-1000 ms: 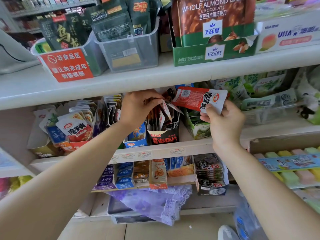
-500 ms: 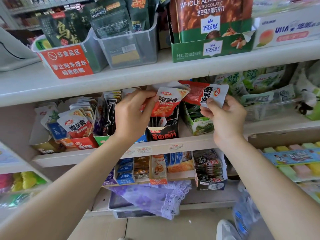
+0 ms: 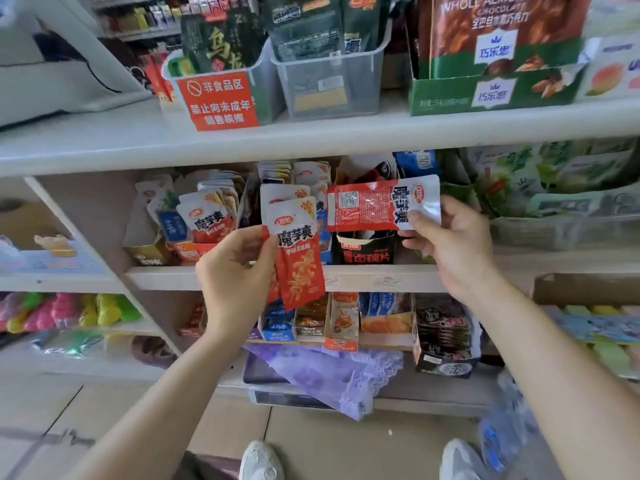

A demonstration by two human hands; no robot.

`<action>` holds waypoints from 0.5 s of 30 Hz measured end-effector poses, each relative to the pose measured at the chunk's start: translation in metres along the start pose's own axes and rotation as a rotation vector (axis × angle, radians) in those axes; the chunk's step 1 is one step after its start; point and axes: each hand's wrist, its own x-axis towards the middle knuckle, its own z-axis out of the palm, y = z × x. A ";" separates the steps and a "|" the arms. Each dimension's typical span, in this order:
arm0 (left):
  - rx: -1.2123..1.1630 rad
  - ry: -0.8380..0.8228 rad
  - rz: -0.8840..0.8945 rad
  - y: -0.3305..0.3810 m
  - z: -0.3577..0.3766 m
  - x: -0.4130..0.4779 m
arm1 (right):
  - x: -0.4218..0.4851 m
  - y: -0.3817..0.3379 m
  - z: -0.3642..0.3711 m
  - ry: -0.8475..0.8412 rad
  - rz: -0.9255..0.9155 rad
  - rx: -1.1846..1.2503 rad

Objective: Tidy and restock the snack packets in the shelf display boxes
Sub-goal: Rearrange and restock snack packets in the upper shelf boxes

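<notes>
Presently, I log the following from the head view.

1. Left hand (image 3: pixel 235 271): fingers curled behind and thumb on the front, gripping upright packets (image 3: pixel 294 251), red and white. I count two for certain. They hang in the air in front of the middle shelf (image 3: pixel 381 280), crossing its front edge.

2. Right hand (image 3: pixel 457 247): thumb and curled fingers pinch the white end of a sideways packet (image 3: pixel 367 207), with its barcode side facing me. It is held just above the black display box (image 3: pixel 367 254), which stands on the middle shelf.

3. Orange display box (image 3: pixel 188 251): at the left on the same shelf, holding matching packets (image 3: pixel 207 220) that stand upright in a row.

4. Upper shelf (image 3: pixel 311 138): an orange sign (image 3: pixel 221 102) fixed to a clear bin (image 3: pixel 266 81), a second clear bin (image 3: pixel 332 84) beside it, and a green chocolate carton (image 3: pixel 485 95) to the right.

5. Below: a row of small snack boxes (image 3: pixel 339 323), a purple lace cloth (image 3: pixel 332 375) hanging under them, and white shoes (image 3: pixel 259 459) on the tiled floor.
</notes>
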 end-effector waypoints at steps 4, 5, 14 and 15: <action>-0.105 0.141 -0.236 -0.023 -0.018 -0.013 | -0.006 0.009 0.023 -0.049 -0.007 -0.071; -0.126 0.194 -0.282 -0.027 -0.022 -0.014 | -0.007 0.012 0.029 -0.063 -0.011 -0.095; -0.269 0.569 -0.451 -0.056 -0.064 0.028 | -0.010 0.032 0.095 -0.128 -0.139 -0.349; -0.288 0.588 -0.471 -0.059 -0.068 0.035 | -0.008 0.033 0.104 -0.139 -0.148 -0.376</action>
